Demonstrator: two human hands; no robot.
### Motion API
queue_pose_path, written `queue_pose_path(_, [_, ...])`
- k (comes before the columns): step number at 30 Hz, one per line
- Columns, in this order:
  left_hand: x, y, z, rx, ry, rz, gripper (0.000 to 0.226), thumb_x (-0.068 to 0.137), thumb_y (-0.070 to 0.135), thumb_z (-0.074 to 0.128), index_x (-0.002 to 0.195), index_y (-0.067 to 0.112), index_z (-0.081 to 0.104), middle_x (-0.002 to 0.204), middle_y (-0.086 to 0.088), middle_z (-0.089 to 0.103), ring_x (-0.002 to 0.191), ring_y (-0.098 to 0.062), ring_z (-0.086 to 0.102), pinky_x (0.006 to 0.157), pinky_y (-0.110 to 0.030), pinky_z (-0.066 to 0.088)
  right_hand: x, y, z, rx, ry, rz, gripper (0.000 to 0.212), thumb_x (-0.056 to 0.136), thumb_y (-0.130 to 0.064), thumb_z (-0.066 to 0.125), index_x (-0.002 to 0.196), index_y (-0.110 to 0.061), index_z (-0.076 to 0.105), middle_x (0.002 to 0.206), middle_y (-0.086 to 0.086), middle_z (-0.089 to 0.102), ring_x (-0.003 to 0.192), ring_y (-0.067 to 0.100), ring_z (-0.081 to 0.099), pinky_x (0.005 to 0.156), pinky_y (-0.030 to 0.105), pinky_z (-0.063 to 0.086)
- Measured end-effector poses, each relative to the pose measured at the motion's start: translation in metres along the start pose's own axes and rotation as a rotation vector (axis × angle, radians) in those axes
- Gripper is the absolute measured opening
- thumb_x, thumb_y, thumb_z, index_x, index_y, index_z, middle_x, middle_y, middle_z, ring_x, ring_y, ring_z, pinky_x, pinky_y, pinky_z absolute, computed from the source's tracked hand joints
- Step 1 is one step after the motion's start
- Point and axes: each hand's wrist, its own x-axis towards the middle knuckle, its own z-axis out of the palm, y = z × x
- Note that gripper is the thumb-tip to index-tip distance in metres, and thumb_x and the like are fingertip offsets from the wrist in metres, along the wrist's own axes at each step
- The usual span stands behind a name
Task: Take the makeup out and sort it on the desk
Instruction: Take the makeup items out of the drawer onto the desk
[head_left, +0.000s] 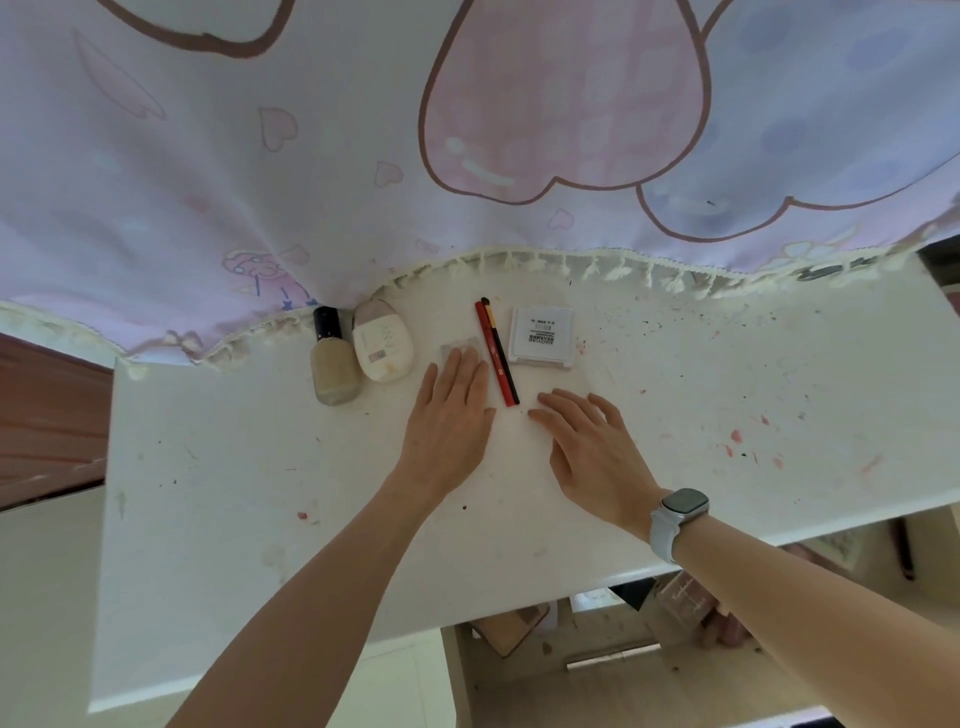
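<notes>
Two bare forearms are seen reaching in from the lower edge, the right one wearing a smartwatch (679, 512) on a pale band. Both are stretched over a white worktop (218, 493) that is speckled with dark flecks and pink-red stains, most densely toward 3 o'clock. Beyond it, at 12 o'clock, a hanging cloth (363, 130) printed with pink and lilac hearts and edged with cream tassels is draped over the far edge. A reddish-brown surface is visible at 9 o'clock, and below the near edge at 5 o'clock an open compartment holding boxes and a clear container can be made out.

The makeup is laid in a row near the far edge. A foundation bottle (332, 358) with a dark cap lies just beside a cream oval bottle (382, 340). At 3 o'clock from these a small translucent grey item (457, 344) is found, then two slim pencils (496, 353), one red and one black, side by side, then a white square compact (542, 336) with printed text.

The left hand (452, 415) is laid flat, fingers straight and together, fingertips resting on the grey item. The right hand (587, 441) is spread palm down on the worktop, fingers relaxed, holding nothing, just near the pencils' near ends.
</notes>
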Motion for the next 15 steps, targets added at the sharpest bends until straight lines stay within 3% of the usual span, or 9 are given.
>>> queue_pose_path(3, [-0.008, 0.006, 0.004, 0.046, -0.043, -0.054, 0.061, 0.099, 0.036, 0.021, 0.146, 0.005, -0.001, 0.155, -0.012, -0.004, 0.143, -0.024, -0.007, 0.114, -0.043, -0.008, -0.019, 0.002, -0.002, 0.032, 0.041, -0.021, 0.041, 0.077, 0.003, 0.058, 0.118, -0.004, 0.059, 0.126, 0.014, 0.057, 0.120, 0.031, 0.051, 0.105, 0.049, 0.033])
queue_pose_path(6, [-0.022, 0.019, -0.001, -0.016, -0.001, -0.088, 0.060, 0.099, 0.035, 0.023, 0.146, 0.006, 0.002, 0.155, -0.012, -0.002, 0.143, -0.024, -0.004, 0.114, -0.043, -0.007, -0.046, 0.002, -0.004, 0.059, 0.116, -0.059, 0.038, 0.071, 0.008, 0.060, 0.108, -0.001, 0.063, 0.114, 0.016, 0.063, 0.106, 0.034, 0.060, 0.094, 0.047, 0.044])
queue_pose_path(8, [-0.043, 0.035, -0.006, -0.141, 0.108, -0.093, 0.053, 0.098, 0.027, 0.033, 0.144, 0.003, 0.021, 0.153, -0.016, 0.015, 0.142, -0.028, 0.011, 0.115, -0.044, 0.002, -0.069, 0.001, -0.006, 0.096, 0.167, -0.100, 0.032, 0.074, 0.006, 0.051, 0.102, 0.000, 0.065, 0.103, 0.015, 0.065, 0.093, 0.032, 0.063, 0.082, 0.040, 0.050])
queue_pose_path(11, [-0.094, 0.066, -0.003, -0.291, 0.338, -0.052, 0.034, 0.091, 0.015, 0.043, 0.121, 0.003, 0.053, 0.128, -0.019, 0.053, 0.121, -0.033, 0.048, 0.102, -0.043, 0.036, -0.115, 0.001, -0.002, 0.183, 0.152, -0.203, 0.027, 0.079, -0.003, 0.042, 0.095, -0.003, 0.064, 0.092, 0.011, 0.064, 0.081, 0.025, 0.060, 0.069, 0.030, 0.050])
queue_pose_path(13, [-0.135, 0.088, 0.010, -0.338, 0.416, 0.034, 0.024, 0.086, 0.012, 0.044, 0.106, 0.008, 0.056, 0.107, -0.014, 0.063, 0.100, -0.027, 0.058, 0.087, -0.035, 0.042, -0.150, -0.002, 0.008, 0.207, 0.044, -0.273, 0.022, 0.080, -0.008, 0.044, 0.093, -0.009, 0.061, 0.091, 0.006, 0.064, 0.078, 0.019, 0.058, 0.066, 0.025, 0.049])
queue_pose_path(15, [-0.171, 0.108, 0.029, -0.381, 0.365, 0.130, 0.019, 0.083, 0.012, 0.046, 0.094, 0.009, 0.061, 0.092, -0.008, 0.066, 0.085, -0.022, 0.060, 0.078, -0.029, 0.043, -0.179, -0.001, 0.025, 0.154, -0.114, -0.323, 0.023, 0.079, -0.013, 0.047, 0.096, -0.012, 0.064, 0.094, 0.003, 0.067, 0.080, 0.018, 0.063, 0.066, 0.024, 0.052])
